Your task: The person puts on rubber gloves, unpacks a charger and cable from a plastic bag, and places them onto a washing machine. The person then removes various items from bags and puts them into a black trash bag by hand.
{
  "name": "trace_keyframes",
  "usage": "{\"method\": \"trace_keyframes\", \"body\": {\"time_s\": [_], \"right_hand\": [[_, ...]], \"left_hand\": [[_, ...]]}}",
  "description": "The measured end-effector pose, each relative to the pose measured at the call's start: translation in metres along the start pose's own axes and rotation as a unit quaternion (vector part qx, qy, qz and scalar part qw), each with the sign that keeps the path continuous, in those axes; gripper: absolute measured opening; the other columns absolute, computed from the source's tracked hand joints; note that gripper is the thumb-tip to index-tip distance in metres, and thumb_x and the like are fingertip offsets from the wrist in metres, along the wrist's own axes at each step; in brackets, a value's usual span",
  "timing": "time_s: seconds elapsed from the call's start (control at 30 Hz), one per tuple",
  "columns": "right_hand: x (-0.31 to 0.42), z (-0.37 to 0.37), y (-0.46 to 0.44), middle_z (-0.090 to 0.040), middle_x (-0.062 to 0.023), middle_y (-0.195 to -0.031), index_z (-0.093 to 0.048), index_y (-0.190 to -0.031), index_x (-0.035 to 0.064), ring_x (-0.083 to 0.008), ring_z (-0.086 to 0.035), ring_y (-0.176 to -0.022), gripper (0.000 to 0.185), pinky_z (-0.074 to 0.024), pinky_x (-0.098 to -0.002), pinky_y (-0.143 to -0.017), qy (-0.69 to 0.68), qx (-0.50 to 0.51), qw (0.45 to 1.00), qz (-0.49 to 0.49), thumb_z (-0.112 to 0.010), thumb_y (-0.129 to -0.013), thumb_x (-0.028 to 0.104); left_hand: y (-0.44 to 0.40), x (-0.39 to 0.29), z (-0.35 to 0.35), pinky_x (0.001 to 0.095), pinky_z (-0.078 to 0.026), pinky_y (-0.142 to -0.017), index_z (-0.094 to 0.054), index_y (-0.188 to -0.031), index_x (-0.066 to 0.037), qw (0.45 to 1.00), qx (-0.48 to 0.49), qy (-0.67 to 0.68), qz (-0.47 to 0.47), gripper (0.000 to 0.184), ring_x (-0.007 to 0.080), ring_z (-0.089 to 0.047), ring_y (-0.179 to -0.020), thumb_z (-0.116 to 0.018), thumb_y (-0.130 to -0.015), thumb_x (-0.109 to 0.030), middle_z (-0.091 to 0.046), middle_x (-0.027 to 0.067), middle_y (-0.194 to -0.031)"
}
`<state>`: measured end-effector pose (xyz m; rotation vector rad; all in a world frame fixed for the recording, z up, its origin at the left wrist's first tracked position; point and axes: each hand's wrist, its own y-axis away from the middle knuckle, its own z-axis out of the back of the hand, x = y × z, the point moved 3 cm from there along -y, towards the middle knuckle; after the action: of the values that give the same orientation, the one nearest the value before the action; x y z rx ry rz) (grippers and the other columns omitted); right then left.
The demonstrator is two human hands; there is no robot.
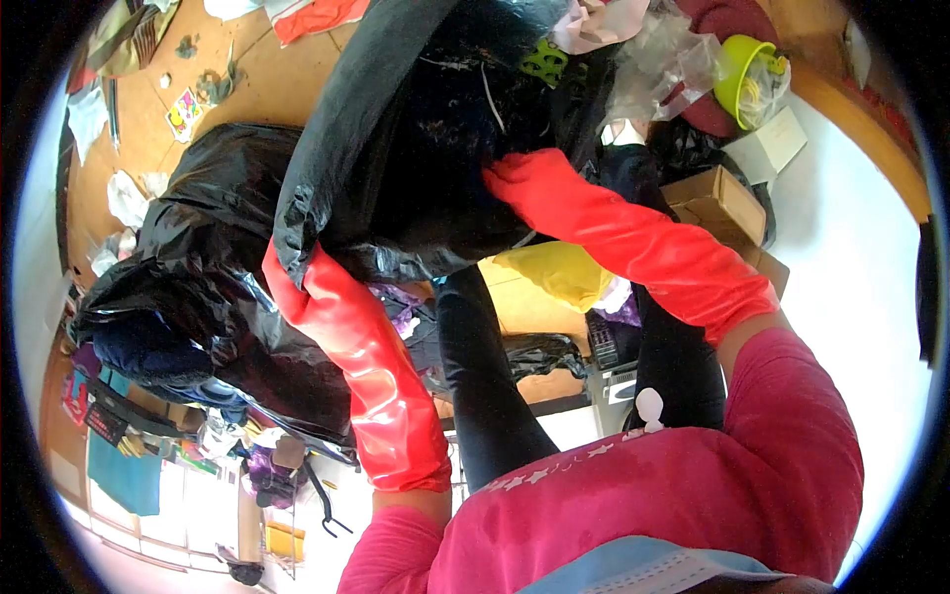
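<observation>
A large black plastic bag [341, 139] hangs open in front of me. My left hand [297, 272], in a long red rubber glove, is closed on the bag's near left rim. My right hand [524, 183], gloved the same way, reaches over the bag's dark opening with its fingers curled in. Whatever those fingers hold is lost in the dark. Within the opening, a thin pale strand runs above the right hand. A green piece with holes [544, 64] shows at the far side.
Another stuffed black bag [228, 183] lies to the left. Below my right forearm is a yellow bag [559, 277]. Cardboard boxes [717, 203], clear plastic [653, 84] and a lime-green bowl [737, 79] stand at the right. Scraps litter the brown floor [267, 84].
</observation>
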<state>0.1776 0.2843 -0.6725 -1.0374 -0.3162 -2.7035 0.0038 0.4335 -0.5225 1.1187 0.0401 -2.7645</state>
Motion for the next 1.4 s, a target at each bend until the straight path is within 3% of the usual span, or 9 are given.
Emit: {"method": "trace_keyframes", "body": {"time_s": [0.43, 0.53, 0.63, 0.7, 0.8, 0.9, 1.0, 1.27, 1.4], "right_hand": [[0.012, -0.008, -0.003, -0.062, -0.0129, -0.092, -0.061, -0.107, -0.0019, -0.0285, -0.061, -0.081, 0.048, -0.0497, -0.0403, -0.057, 0.043, 0.079, 0.993, 0.073, -0.058, -0.068, 0.024], [0.008, -0.012, -0.01, -0.063, -0.0129, -0.092, -0.06, -0.11, 0.0, -0.0305, -0.062, -0.082, 0.049, -0.0502, -0.0419, -0.061, 0.018, 0.062, 0.997, 0.036, -0.063, -0.067, 0.022], [0.003, -0.003, -0.018, -0.062, -0.0177, -0.107, -0.057, -0.118, 0.0021, -0.0362, -0.06, -0.098, 0.055, -0.0512, -0.0437, -0.08, -0.1, 0.081, 0.989, -0.077, -0.07, -0.068, 0.022], [-0.007, 0.008, -0.018, -0.055, -0.0238, -0.125, -0.049, -0.13, 0.0035, -0.0408, -0.054, -0.115, 0.067, -0.0466, -0.0472, -0.095, -0.093, -0.077, 0.985, -0.125, -0.071, -0.072, 0.029], [-0.044, -0.01, -0.007, -0.041, -0.0243, -0.141, -0.04, -0.139, 0.0044, -0.0393, -0.041, -0.13, 0.081, -0.035, -0.0436, -0.109, -0.052, 0.017, 0.977, -0.208, -0.075, -0.07, 0.028], [-0.086, -0.02, 0.021, -0.043, -0.024, -0.14, -0.036, -0.142, 0.0051, -0.0389, -0.043, -0.128, 0.086, -0.0377, -0.0428, -0.107, -0.018, 0.236, 0.94, -0.247, -0.075, -0.069, 0.029], [-0.114, 0.002, 0.044, -0.062, -0.0237, -0.107, -0.054, -0.123, 0.0041, -0.0407, -0.058, -0.105, 0.064, -0.0461, -0.0486, -0.091, 0.037, 0.367, 0.882, -0.293, -0.074, -0.069, 0.032], [-0.162, 0.073, 0.089, -0.061, -0.0242, -0.114, -0.045, -0.134, 0.0043, -0.0407, -0.056, -0.11, 0.071, -0.0468, -0.0483, -0.091, 0.107, 0.268, 0.869, -0.403, -0.07, -0.075, 0.035], [-0.168, 0.093, 0.091, -0.061, -0.0242, -0.115, -0.028, -0.146, 0.0092, -0.0416, -0.057, -0.108, 0.084, -0.0474, -0.0481, -0.09, 0.131, 0.199, 0.833, -0.499, -0.069, -0.078, 0.037]], "left_hand": [[0.003, 0.001, 0.0, 0.0311, -0.044, -0.083, -0.062, -0.11, 0.003, 1.0, 0.015, -0.002, 0.011, 0.032, 0.0194, -0.055, -0.088, -0.052, -0.092, -0.021, -0.064, 0.0103, -0.099], [-0.001, 0.005, 0.002, 0.0314, -0.044, -0.083, -0.062, -0.111, 0.003, 0.999, 0.014, 0.006, 0.032, 0.033, 0.0196, -0.056, -0.089, -0.051, -0.092, -0.023, -0.064, 0.0106, -0.099], [-0.003, 0.007, 0.002, 0.0314, -0.044, -0.082, -0.062, -0.111, 0.002, 0.999, 0.015, 0.02, 0.045, 0.034, 0.0196, -0.056, -0.089, -0.051, -0.092, -0.024, -0.065, 0.0107, -0.1], [-0.004, 0.008, 0.002, 0.0313, -0.045, -0.082, -0.062, -0.111, 0.002, 0.998, 0.013, 0.04, 0.051, 0.034, 0.0194, -0.056, -0.088, -0.05, -0.092, -0.024, -0.065, 0.0106, -0.099], [-0.002, 0.011, 0.004, 0.0303, -0.045, -0.086, -0.06, -0.113, 0.004, 0.999, 0.031, 0.009, 0.031, 0.029, 0.018, -0.058, -0.092, -0.057, -0.094, -0.018, -0.065, 0.0116, -0.104], [0.0, 0.013, 0.004, 0.0302, -0.045, -0.086, -0.06, -0.113, 0.003, 0.998, 0.034, 0.039, 0.047, 0.029, 0.0181, -0.058, -0.093, -0.058, -0.094, -0.018, -0.064, 0.0115, -0.104], [0.001, 0.011, 0.001, 0.0297, -0.044, -0.078, -0.062, -0.11, 0.002, 0.999, 0.027, -0.006, 0.038, 0.034, 0.0179, -0.055, -0.084, -0.052, -0.092, -0.025, -0.064, 0.0091, -0.096], [0.006, 0.007, -0.006, 0.03, -0.045, -0.078, -0.063, -0.112, 0.002, 0.987, 0.038, 0.096, 0.125, 0.036, 0.0181, -0.056, -0.086, -0.054, -0.092, -0.028, -0.065, 0.0097, -0.098], [0.007, 0.008, -0.006, 0.0309, -0.046, -0.079, -0.063, -0.112, 0.001, 0.993, 0.022, 0.084, 0.084, 0.036, 0.0186, -0.057, -0.087, -0.055, -0.092, -0.028, -0.065, 0.0104, -0.099]]}}
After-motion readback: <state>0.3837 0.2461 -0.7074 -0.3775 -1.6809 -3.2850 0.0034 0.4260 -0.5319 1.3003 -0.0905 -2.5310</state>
